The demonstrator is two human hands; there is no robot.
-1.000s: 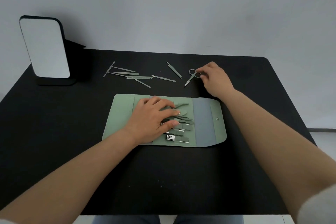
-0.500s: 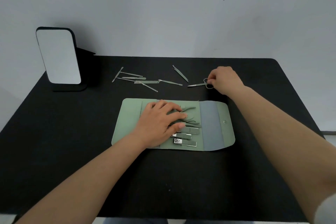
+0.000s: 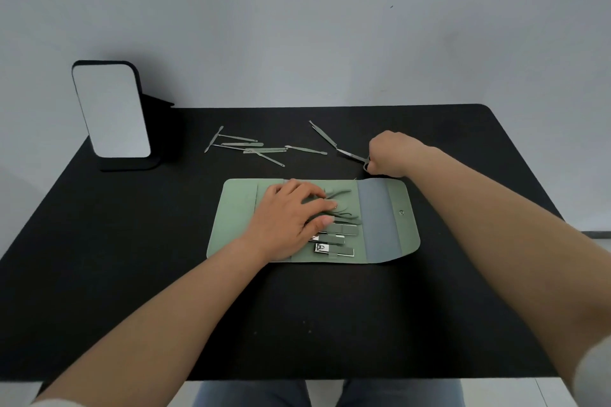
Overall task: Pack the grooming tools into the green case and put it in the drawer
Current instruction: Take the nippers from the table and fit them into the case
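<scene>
The green case (image 3: 236,218) lies unfolded in the middle of the black table, its grey inner panel and snap flap (image 3: 401,212) to the right. Clippers (image 3: 334,249) and curved nippers (image 3: 344,196) sit in its loops. My left hand (image 3: 291,218) presses flat on the case's middle. My right hand (image 3: 393,154) is just beyond the case's far right corner, fingers closed on the handles of small scissors (image 3: 352,155), whose blades point left. Several thin loose tools (image 3: 254,149) lie in a cluster further left, and tweezers (image 3: 322,132) lie beside the scissors.
A standing mirror (image 3: 110,111) on a black base occupies the far left of the table (image 3: 99,274). A plain grey wall rises behind. My legs show under the table's near edge. No drawer is in view.
My right hand has drawn the scissors from the far side of the table toward the case, turning them so the blades point left. My left hand has stayed on the case.
</scene>
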